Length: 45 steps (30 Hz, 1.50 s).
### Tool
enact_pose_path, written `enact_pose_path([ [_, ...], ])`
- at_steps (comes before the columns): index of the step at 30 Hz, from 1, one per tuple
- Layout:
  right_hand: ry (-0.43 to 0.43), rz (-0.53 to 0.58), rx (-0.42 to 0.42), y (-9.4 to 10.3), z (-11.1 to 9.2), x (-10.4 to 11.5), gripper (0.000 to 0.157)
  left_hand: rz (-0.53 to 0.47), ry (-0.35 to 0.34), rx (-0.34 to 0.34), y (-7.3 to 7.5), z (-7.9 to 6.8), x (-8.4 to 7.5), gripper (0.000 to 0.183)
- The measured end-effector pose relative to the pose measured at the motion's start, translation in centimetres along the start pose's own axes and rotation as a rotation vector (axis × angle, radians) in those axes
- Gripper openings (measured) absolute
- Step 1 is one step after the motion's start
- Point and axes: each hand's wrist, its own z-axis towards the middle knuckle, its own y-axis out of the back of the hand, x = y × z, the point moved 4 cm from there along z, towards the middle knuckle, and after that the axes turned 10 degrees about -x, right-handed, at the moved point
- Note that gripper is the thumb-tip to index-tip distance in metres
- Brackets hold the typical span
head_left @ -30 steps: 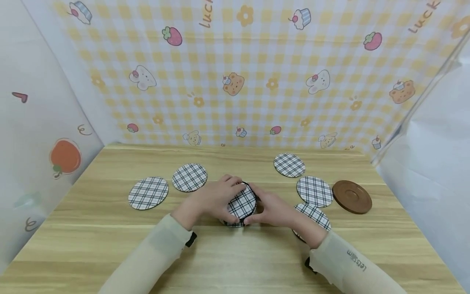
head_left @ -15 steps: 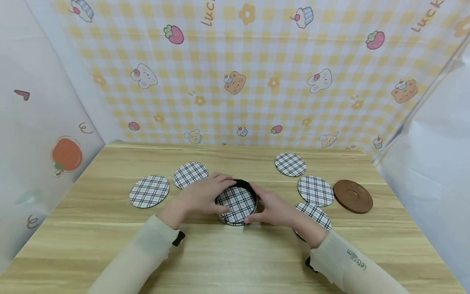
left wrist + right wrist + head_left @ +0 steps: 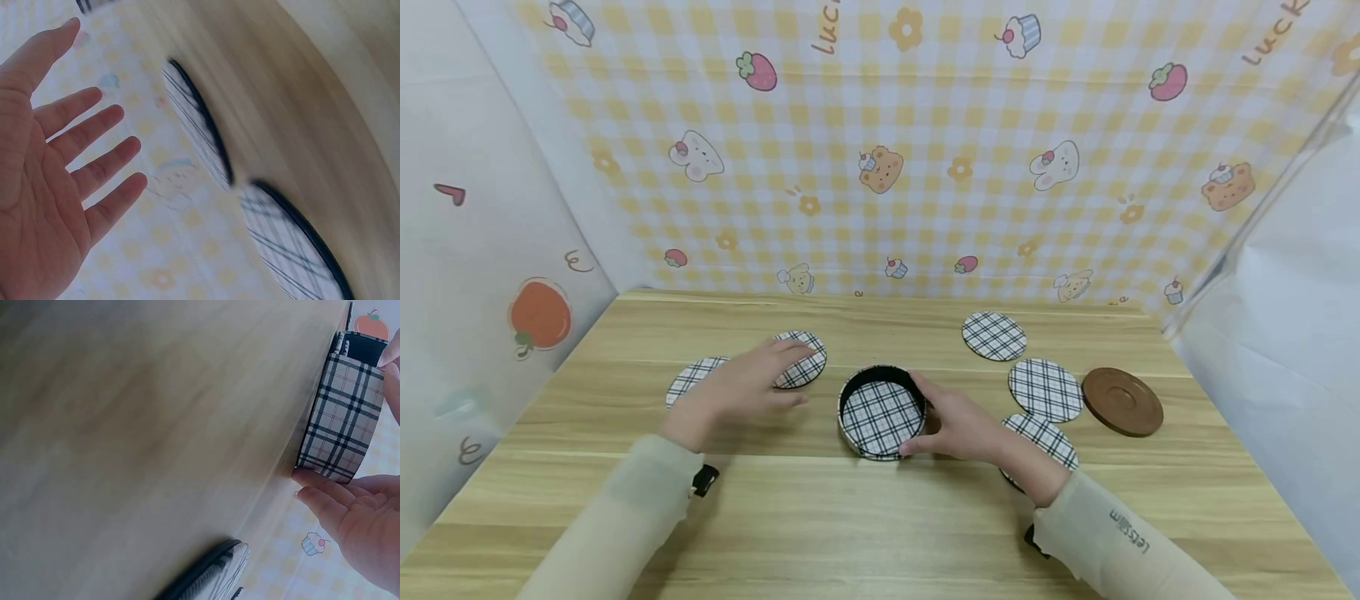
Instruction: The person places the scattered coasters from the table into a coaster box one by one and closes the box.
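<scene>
A round plaid coaster holder (image 3: 886, 376) with a black inner wall stands on the table in the middle of the head view, a plaid disc showing inside it. My right hand (image 3: 958, 423) grips its right side, thumb at the near edge and fingers at the back; the right wrist view shows the plaid outer wall (image 3: 342, 419) between them. My left hand (image 3: 737, 385) is over the left side, fingers spread and nothing held. It partly covers two round plaid coasters, one farther back (image 3: 808, 368) and one at far left (image 3: 694, 379). Both coasters' dark edges appear in the left wrist view.
To the right lie three more plaid coasters, one at the back (image 3: 993, 335), one in the middle (image 3: 1045, 390) and one partly under the right forearm (image 3: 1047, 440). A brown round coaster (image 3: 1122, 402) lies beside them. A patterned cloth (image 3: 925, 225) closes off the table's back.
My left hand has let go of the coaster holder and moved left over the coasters. The plaid disc tilted at the holder's top earlier now lies down inside. My right hand has stayed put.
</scene>
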Motion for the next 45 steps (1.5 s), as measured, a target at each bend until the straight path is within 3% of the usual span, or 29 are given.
enact_pose_path([
  [6,-0.002,0.001,-0.004,0.1,-0.1,-0.1,0.108,-0.041,0.061,0.005,0.2,0.2,2.0,0.074],
  [14,0.03,-0.018,-0.005,0.0,0.0,0.0,0.108,-0.07,0.086,0.006,-0.2,1.2,4.1,0.084],
  [21,0.005,0.002,0.006,-0.2,-0.1,-0.2,0.108,-0.091,0.149,0.057,-1.0,2.1,5.3,0.097],
  [26,0.002,0.009,0.005,-0.2,0.0,-0.2,0.108,-0.106,0.193,0.093,-1.3,2.6,5.7,0.099],
  [45,0.01,-0.009,0.015,-0.2,0.0,-0.3,0.107,-0.089,0.166,0.114,-1.3,2.6,5.8,0.091],
])
